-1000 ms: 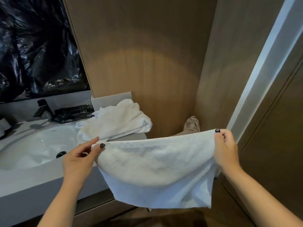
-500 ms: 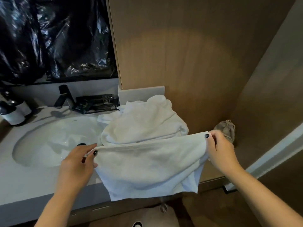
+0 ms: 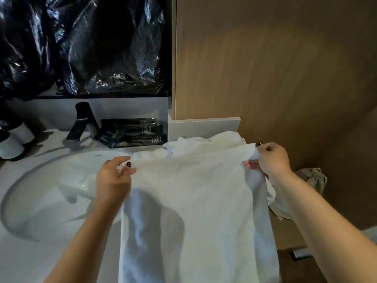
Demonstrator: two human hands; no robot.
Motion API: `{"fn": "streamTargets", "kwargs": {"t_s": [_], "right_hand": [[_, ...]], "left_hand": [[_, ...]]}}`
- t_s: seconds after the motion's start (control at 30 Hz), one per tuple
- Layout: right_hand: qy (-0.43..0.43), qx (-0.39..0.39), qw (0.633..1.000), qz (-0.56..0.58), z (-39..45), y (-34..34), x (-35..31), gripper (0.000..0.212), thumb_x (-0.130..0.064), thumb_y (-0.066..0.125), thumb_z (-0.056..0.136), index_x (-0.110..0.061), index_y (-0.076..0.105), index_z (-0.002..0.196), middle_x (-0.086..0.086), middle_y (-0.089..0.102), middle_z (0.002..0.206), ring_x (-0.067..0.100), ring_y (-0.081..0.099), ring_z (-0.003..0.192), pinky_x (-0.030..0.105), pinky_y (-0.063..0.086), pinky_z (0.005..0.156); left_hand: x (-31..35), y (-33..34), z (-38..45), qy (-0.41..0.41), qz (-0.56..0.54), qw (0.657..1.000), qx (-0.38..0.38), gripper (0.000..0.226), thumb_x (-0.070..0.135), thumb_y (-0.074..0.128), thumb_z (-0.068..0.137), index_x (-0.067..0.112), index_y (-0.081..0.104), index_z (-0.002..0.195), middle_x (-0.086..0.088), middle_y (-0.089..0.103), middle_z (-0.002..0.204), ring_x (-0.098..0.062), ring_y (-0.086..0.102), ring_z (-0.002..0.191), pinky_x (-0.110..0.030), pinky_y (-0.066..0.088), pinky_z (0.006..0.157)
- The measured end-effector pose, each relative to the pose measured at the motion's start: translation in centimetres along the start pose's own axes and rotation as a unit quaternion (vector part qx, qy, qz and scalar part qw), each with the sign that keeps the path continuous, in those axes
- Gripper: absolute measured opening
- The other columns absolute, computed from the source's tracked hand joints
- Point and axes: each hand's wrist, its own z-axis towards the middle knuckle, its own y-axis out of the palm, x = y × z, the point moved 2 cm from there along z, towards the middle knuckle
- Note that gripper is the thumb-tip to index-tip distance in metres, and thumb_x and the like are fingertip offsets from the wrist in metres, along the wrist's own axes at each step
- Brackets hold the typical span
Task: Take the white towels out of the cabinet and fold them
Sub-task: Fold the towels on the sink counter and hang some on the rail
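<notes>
**White towel stretched between both hands over the counter**

White terry cloth fills the middle of our view: we hold one towel [image 3: 195,211] by its top edge, the left hand [image 3: 113,180] pinching the left corner between thumb and fingertips, the right hand [image 3: 271,158] curled round the right corner. The cloth hangs down in front of us, across the front edge of the counter [image 3: 26,262], beside the sink [image 3: 51,190]. A second white towel [image 3: 206,144] lies crumpled on the counter just behind the top edge, against the wooden wall panel [image 3: 265,68].

We judge the step in hand to be laying this towel flat, or bringing its corners together, for a first fold. To do it well we keep the top edge taut and level, so the two corners match before we let the cloth settle. The shadowed crease down the left side needs smoothing first. We should steer clear of the crumpled towel and of the sink, which may be wet, and keep the lower part from dragging on the counter edge
</notes>
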Motion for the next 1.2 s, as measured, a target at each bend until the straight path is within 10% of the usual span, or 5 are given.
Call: {"fn": "streamTargets", "kwargs": {"t_s": [0.2,0.3,0.53,0.97,1.2], "right_hand": [[-0.079,0.040,0.995,-0.055,1.3,3.8,2.0,0.010,-0.011,0.057,0.094,-0.009,0.064,0.101,0.019,0.066,0.111,0.022,0.066,0.101,0.041,0.051,0.092],[-0.251,0.015,0.962,-0.103,-1.8,6.2,4.1,0.055,0.001,0.056,0.090,-0.009,0.040,0.142,0.014,0.026,0.152,-0.003,0.043,0.119,0.021,0.043,0.088],[-0.537,-0.155,0.716,-0.418,-3.2,12.2,7.5,0.060,-0.032,0.041,0.098,-0.019,0.027,0.155,0.004,0.016,0.164,0.022,0.008,0.152,0.047,0.015,0.121],[-0.411,-0.138,0.757,-0.489,3.2,7.3,8.9,0.085,-0.069,0.015,0.095,-0.012,-0.006,0.156,0.005,-0.009,0.165,0.019,-0.013,0.151,0.042,0.000,0.123],[-0.508,-0.134,0.770,-0.362,-4.9,8.9,9.5,0.064,-0.023,0.035,0.097,-0.007,0.013,0.156,0.010,0.008,0.164,0.028,0.008,0.152,0.047,0.003,0.122]], "left_hand": [[-1.0,4.3,0.5,-0.093,0.072,0.993,-0.014,0.047,0.015,0.057,0.097,0.007,0.045,0.142,-0.018,0.034,0.150,-0.035,0.056,0.122,-0.042,0.042,0.103],[-0.2,6.8,-2.5,0.052,0.144,0.988,-0.038,0.064,0.019,0.056,0.098,0.006,0.026,0.153,-0.016,0.012,0.163,-0.039,0.037,0.140,-0.045,0.042,0.104],[-0.3,13.0,-5.8,0.246,0.276,0.911,-0.180,0.061,0.039,0.026,0.100,0.012,0.023,0.155,-0.006,0.018,0.162,-0.025,0.018,0.151,-0.044,0.017,0.121],[-3.8,10.0,-5.4,0.160,0.346,0.907,-0.179,0.075,0.056,0.014,0.097,0.015,0.002,0.158,-0.004,-0.004,0.166,-0.017,-0.007,0.153,-0.045,0.006,0.124],[-2.5,10.6,-9.9,0.210,0.276,0.920,-0.183,0.065,0.037,0.025,0.100,0.001,0.020,0.154,-0.016,0.012,0.163,-0.027,0.002,0.153,-0.047,0.001,0.123]]}}
